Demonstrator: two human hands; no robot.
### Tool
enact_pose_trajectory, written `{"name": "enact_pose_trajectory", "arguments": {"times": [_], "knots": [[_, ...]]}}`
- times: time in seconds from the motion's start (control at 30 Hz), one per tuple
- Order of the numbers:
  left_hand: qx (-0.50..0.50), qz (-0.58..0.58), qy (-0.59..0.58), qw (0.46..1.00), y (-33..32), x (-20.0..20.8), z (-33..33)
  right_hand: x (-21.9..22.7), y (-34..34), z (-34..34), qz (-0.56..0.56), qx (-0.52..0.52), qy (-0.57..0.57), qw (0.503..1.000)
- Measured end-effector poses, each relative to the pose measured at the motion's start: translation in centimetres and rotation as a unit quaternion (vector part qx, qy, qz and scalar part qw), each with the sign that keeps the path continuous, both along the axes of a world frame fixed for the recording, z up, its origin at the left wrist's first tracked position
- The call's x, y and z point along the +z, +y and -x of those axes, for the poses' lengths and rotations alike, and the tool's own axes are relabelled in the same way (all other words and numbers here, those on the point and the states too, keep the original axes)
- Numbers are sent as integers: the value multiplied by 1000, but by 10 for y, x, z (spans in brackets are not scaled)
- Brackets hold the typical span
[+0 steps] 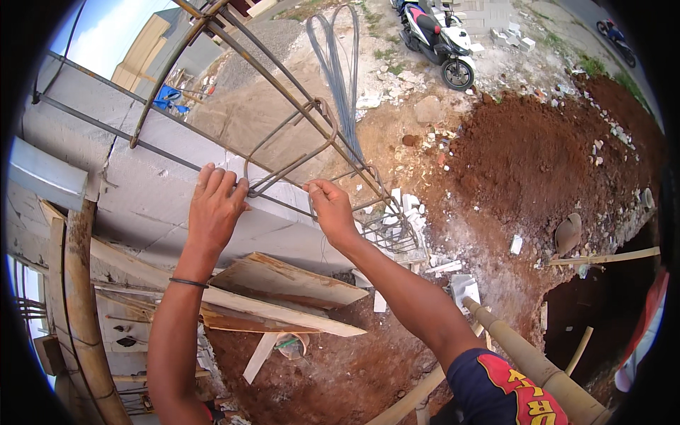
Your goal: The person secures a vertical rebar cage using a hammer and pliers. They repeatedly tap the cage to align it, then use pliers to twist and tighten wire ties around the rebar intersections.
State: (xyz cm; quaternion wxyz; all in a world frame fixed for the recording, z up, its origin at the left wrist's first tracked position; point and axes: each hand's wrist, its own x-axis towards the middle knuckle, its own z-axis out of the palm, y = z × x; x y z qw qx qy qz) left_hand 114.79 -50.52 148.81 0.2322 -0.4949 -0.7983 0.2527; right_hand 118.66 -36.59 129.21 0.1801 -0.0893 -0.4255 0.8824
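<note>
A cage of steel reinforcing bars (283, 69) slants across the view above a pale block wall (152, 185). Bent stirrups join its long bars. My left hand (214, 205) is closed over the lower long rebar, fingertips on top, right beside the corner of a stirrup (280, 172). Just to the right, my right hand (331, 212) is closed in a pinch at the same bars, thumb and forefinger together. What it pinches is too small to make out. A fine dark wire seems to hang below that hand.
Loose boards (283, 283) lean below the wall, and bamboo poles (531, 361) cross at lower right beside a dug pit (602, 312). Red soil (524, 156) is heaped at right. Long bundled wires (336, 78) lie on the ground near a parked scooter (443, 42).
</note>
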Motion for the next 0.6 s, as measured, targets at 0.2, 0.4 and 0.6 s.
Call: {"name": "enact_pose_trajectory", "arguments": {"times": [0.2,0.4,0.6], "knots": [[-2,-6,2,1000,1,-1,1,2,2,-2,-18,-22,-35,999],[1,3,1,1000,1,0,0,-3,-1,2,-12,-19,-10,1000],[18,38,28,999,4,2,-2,-8,-4,3,-29,-33,-11,999]]}}
